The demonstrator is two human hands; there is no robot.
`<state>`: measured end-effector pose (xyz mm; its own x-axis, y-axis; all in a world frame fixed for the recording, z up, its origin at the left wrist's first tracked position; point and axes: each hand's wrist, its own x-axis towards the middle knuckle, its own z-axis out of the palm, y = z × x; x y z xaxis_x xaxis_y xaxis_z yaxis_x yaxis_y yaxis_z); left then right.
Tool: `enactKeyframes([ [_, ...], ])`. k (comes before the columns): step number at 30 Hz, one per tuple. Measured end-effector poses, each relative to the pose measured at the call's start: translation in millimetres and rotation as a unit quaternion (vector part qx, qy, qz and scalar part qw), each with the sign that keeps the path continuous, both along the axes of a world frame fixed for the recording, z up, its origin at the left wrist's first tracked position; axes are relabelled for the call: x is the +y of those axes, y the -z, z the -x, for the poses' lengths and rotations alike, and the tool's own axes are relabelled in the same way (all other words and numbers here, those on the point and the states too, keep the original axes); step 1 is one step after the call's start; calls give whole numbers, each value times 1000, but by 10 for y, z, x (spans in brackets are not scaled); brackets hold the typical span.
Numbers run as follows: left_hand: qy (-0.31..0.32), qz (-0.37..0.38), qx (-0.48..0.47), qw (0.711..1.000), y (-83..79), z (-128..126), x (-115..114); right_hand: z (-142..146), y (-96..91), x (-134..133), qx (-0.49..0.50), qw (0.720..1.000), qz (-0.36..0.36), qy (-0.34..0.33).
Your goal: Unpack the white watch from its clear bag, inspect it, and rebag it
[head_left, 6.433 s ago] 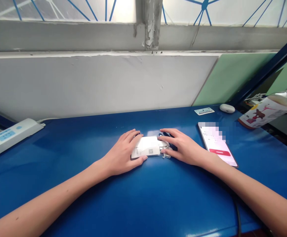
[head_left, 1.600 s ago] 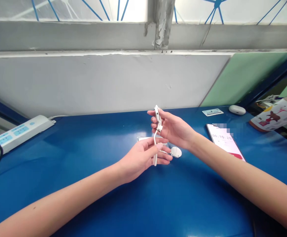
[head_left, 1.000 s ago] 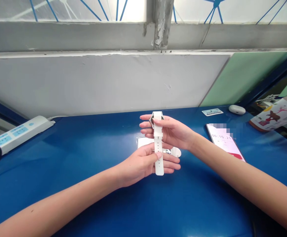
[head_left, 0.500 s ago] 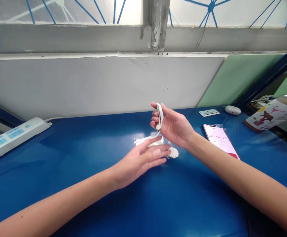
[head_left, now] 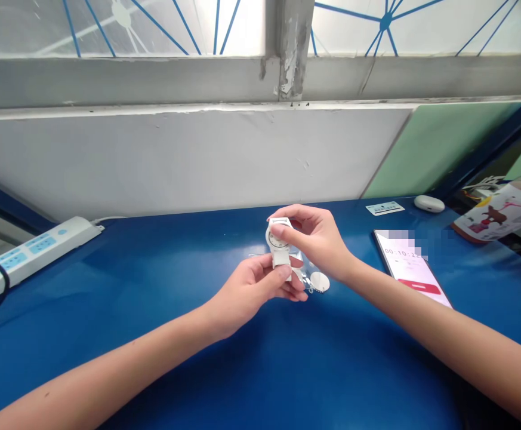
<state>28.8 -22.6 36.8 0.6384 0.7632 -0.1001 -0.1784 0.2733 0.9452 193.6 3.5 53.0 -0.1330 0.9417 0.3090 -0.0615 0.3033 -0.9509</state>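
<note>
A white wristwatch [head_left: 281, 258] with a round dial is held between both hands above the blue table. My right hand [head_left: 316, 239] grips it at the top, thumb over the watch face. Lower down, my left hand [head_left: 260, 286] pinches the strap between thumb and fingers. Just beyond the left fingers lies a round white tag [head_left: 320, 282] with a small chain. Clear plastic wrapping shows behind the hands, mostly hidden by them.
On the left is a white power strip [head_left: 31, 254] with a black cable. A phone [head_left: 415, 269] showing a timer lies at right. Behind it are a card [head_left: 385, 208], a white earbud case [head_left: 429, 203] and a tilted labelled bottle [head_left: 502, 209]. A wall borders the blue table [head_left: 188, 370] at the back.
The right hand has turned and lowered the watch, so its dial now faces me. My left hand, previously spread below it, has closed on the strap. The view has shifted slightly.
</note>
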Motion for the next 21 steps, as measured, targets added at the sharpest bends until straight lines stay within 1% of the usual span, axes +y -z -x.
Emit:
enactKeyframes([
  [2, 14, 2, -4, 1000, -7, -7, -22, -6, 13, 22, 30, 997, 63, -44],
  [3, 21, 4, -3, 1000, -8, -12, -31, -11, 19, 33, 56, 990, 105, -81],
  [4, 29, 7, 2, 1000, -7, -18, -40, -15, 24, 45, 87, 977, 149, -124],
  [6, 42, 9, 19, 999, 1, -31, -58, -27, 28, 64, 151, 939, 223, -215],
  [8, 43, 7, 38, 998, 11, -43, -76, -41, 19, 73, 194, 902, 267, -280],
  [9, 40, 11, 47, 998, 15, -47, -84, -49, 8, 74, 206, 891, 277, -294],
  [11, 29, 33, 60, 997, 21, -54, -92, -62, -19, 69, 221, 884, 281, -302],
  [14, 20, 71, 61, 995, 22, -57, -84, -73, -57, 57, 229, 884, 271, -305],
  [21, 18, 105, 41, 993, 18, -70, -56, -80, -45, 69, 225, 890, 263, -298],
])
